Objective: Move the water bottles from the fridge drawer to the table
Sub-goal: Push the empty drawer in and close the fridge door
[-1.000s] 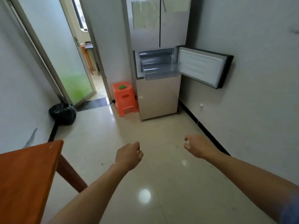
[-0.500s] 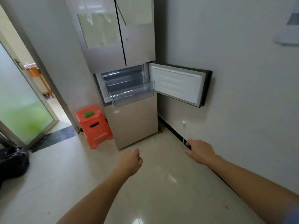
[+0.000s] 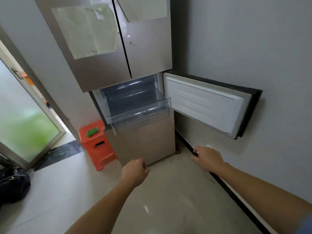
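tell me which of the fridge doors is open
The small middle door, swung right toward the wall, white lining showing. The upper left door, upper right door and bottom door are shut.

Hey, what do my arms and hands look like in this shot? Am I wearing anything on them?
Both forearms are bare. The left hand and the right hand wear no gloves, and no watch, band or ring shows on either. The only clothing in view is a bit of blue sleeve on the right arm at the bottom right corner. The left arm is bare down to the picture's lower edge.
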`<state>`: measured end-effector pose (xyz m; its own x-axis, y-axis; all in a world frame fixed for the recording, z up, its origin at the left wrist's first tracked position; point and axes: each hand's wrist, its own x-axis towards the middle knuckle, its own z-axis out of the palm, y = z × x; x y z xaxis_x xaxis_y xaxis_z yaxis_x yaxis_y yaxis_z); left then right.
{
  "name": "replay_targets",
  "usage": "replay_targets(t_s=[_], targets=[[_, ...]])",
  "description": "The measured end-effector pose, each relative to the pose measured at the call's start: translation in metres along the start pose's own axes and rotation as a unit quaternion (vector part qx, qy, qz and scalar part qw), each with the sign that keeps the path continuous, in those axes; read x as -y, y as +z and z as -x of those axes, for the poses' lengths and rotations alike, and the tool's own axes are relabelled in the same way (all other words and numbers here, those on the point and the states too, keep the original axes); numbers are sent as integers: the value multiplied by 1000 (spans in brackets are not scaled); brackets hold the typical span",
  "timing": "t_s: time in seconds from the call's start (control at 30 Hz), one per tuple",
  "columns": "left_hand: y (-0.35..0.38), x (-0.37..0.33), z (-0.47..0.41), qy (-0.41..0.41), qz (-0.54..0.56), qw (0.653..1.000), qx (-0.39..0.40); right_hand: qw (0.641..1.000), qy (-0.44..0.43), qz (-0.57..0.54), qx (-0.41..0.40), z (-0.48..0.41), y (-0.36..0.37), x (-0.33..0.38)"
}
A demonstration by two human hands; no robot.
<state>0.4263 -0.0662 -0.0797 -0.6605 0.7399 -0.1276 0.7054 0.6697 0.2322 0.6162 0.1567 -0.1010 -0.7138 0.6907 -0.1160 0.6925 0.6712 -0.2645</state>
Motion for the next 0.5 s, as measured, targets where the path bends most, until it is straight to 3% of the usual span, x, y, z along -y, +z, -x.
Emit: replay_targets(t_s=[0.13,0.27,0.37,0.5], targets=[[-15,-13,-65,-47,29,998,-16,999,-20,-29,31,-90,-18,1],[-24,-1,-123,-141,145,979,-21,991,-21,-114,62,-182,-35,17],[-30,13,-158,-230,360,903,-36,952,36,-286,102,-240,-33,39],[-39,31,-215,-313,555,768,-60,844,151,-501,119,-317,-30,73]])
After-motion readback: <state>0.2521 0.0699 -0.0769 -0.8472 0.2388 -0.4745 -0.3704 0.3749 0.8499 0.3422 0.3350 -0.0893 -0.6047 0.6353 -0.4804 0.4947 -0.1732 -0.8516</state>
